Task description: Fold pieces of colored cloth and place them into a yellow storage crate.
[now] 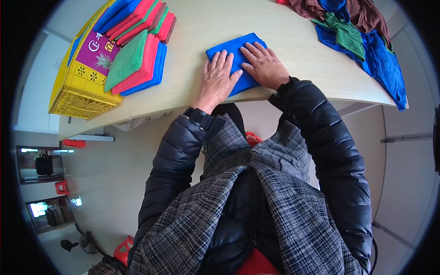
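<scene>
Cloth (237,60), blue, one piece. Plain, even colour; soft-looking, matt surface. Folded into a compact, roughly four-sided pad; number of layers cannot be told. Condition: laid flat, top face mostly smooth, with slight creasing near the far edge. Pose: set at a slant, its far edge rising toward the right. Location: on the pale table (192,30), its near corner just beside the front edge. Partly covered by the left hand (216,80) and right hand (266,68).

Puffy black sleeves (341,137); plaid vest (192,220), perhaps.
</scene>
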A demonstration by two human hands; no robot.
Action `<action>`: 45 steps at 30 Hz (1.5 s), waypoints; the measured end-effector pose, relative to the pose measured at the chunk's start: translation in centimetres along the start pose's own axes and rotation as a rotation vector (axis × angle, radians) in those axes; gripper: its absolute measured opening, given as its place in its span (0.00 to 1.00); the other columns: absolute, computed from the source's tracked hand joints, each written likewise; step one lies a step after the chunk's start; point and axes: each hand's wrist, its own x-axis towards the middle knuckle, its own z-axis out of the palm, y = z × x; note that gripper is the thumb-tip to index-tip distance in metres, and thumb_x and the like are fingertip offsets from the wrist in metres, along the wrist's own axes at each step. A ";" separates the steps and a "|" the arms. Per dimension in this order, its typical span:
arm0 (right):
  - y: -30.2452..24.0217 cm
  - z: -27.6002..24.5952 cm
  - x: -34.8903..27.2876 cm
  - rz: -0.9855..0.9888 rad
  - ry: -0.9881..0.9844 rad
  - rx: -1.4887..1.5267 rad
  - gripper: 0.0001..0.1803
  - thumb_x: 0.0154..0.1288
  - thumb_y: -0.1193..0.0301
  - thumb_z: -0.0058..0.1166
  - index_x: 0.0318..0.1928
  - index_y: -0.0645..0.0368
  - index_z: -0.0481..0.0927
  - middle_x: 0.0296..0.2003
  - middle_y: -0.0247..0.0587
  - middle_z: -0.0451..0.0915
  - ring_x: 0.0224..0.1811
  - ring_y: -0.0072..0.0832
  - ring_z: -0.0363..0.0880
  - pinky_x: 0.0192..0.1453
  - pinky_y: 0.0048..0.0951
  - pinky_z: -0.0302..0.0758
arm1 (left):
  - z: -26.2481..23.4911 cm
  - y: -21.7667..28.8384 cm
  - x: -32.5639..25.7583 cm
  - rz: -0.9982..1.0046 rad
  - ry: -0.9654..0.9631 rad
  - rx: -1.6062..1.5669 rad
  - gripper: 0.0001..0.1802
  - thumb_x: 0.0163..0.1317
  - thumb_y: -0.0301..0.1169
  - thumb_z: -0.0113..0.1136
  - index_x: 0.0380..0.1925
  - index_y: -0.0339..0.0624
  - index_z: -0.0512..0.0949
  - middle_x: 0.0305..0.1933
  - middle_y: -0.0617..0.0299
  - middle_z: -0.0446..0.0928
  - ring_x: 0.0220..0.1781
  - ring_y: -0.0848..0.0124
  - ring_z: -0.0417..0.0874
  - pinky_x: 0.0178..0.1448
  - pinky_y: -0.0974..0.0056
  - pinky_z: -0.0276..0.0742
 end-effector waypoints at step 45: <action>-2.7 -0.5 -1.6 0.098 -0.005 -0.042 0.30 0.77 0.51 0.39 0.73 0.50 0.63 0.74 0.42 0.61 0.78 0.45 0.53 0.78 0.54 0.51 | 0.0 1.0 -4.6 0.027 0.103 -0.110 0.30 0.76 0.46 0.42 0.72 0.43 0.62 0.78 0.54 0.58 0.80 0.57 0.54 0.77 0.40 0.49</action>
